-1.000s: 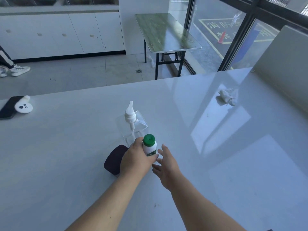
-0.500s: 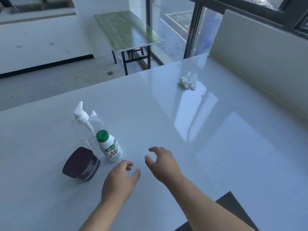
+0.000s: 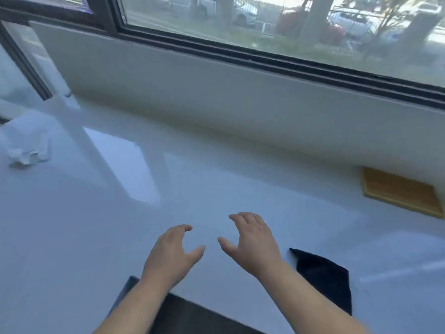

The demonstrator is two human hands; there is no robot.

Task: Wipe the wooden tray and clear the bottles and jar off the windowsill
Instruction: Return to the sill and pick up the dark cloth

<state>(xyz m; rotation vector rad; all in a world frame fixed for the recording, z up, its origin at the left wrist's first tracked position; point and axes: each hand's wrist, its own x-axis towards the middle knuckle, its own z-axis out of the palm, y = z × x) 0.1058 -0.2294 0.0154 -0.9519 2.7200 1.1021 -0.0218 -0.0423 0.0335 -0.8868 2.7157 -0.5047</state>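
**Both hands empty over the white counter, tray off to my right**

My left hand (image 3: 172, 255) hangs just above the glossy white countertop (image 3: 168, 189), palm down, fingers loosely curled and spread, thumb out to the side, with nothing in it. My right hand (image 3: 252, 244) is beside it in much the same pose: fingers apart and slightly bent, thumb pointing toward the left hand, also holding nothing. A small gap of bare counter shows between the two thumbs.

Just to the right of my right wrist lies a dark cloth (image 3: 325, 278), flat on the counter, one corner pointing up toward my hand. Below my forearms the counter's near edge gives way to something dark.

Farther out to the right, the wooden tray (image 3: 397, 192) lies flat on the counter, pushed up against the low white wall (image 3: 216, 92) under the window (image 3: 265, 20); part of it runs out of view. Far to my left, a crumpled white tissue (image 3: 24, 156) sits on the counter, well apart from everything else. No bottles or jar are in view.
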